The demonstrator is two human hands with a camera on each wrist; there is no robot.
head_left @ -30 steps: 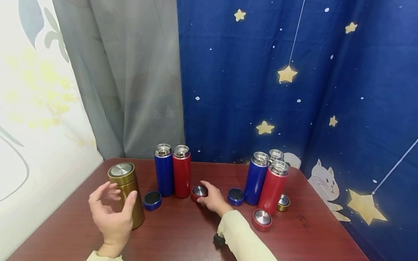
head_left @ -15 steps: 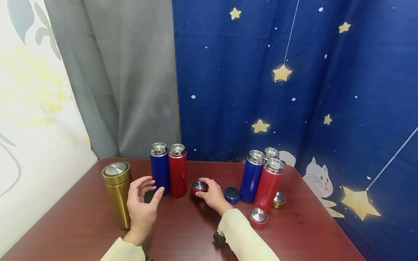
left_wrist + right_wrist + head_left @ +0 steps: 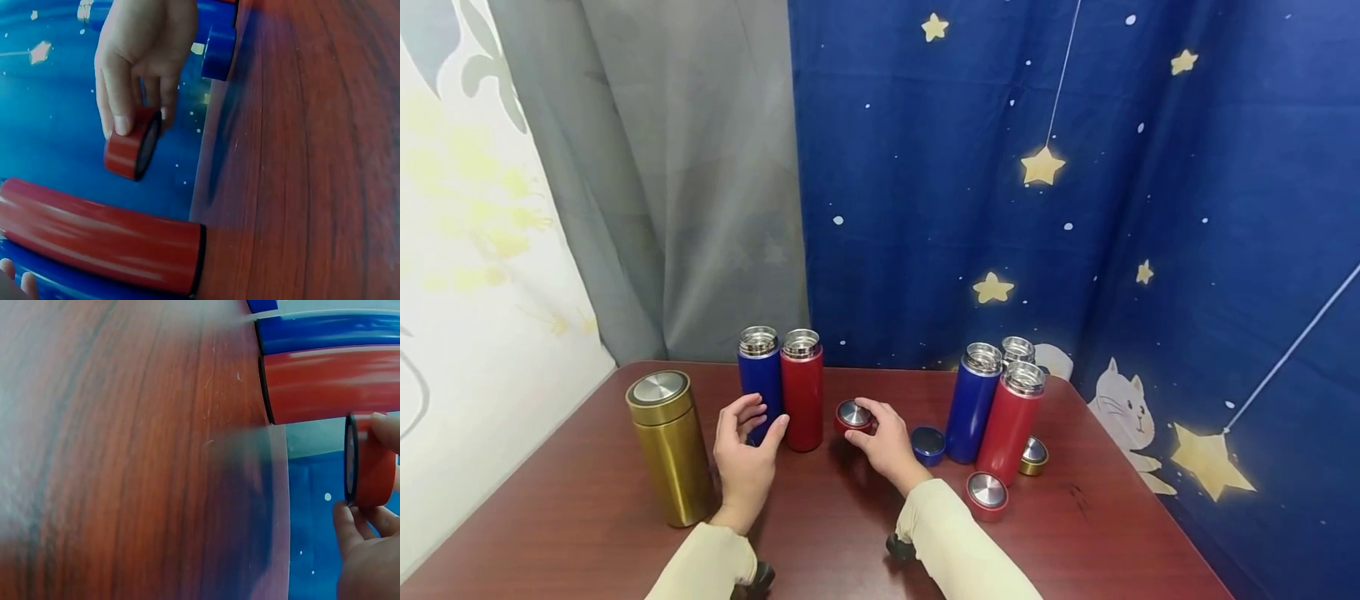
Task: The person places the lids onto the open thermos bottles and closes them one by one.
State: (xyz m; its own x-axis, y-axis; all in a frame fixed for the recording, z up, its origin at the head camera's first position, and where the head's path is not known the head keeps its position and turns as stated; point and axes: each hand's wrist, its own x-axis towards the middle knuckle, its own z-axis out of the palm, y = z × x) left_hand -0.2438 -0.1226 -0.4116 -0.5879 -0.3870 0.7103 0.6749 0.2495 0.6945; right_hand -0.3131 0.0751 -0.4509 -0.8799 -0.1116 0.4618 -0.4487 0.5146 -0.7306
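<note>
My right hand (image 3: 889,444) pinches a red lid with a silver top (image 3: 854,412) between thumb and fingers. In the right wrist view the red lid (image 3: 374,464) is raised off the table, its dark-rimmed underside facing down. Just left of it stands an uncapped red bottle (image 3: 802,400), upright, with a bare metal neck. Beside that is an uncapped blue bottle (image 3: 760,375). My left hand (image 3: 747,471) is held in front of the blue bottle, fingers loosely bent and thumb apart, with nothing in its grasp. Its fingertips (image 3: 28,284) show at the corner of the left wrist view.
A capped gold bottle (image 3: 673,458) stands at the left. To the right are an uncapped blue bottle (image 3: 972,412), a red one (image 3: 1011,429) and a third behind them. A blue lid (image 3: 928,444), red lid (image 3: 987,495) and gold lid (image 3: 1034,455) lie around them on the table (image 3: 835,550).
My left hand has moved right, from the gold bottle to in front of the blue one, covering the blue lid there. My right hand has lifted the red lid off the table.
</note>
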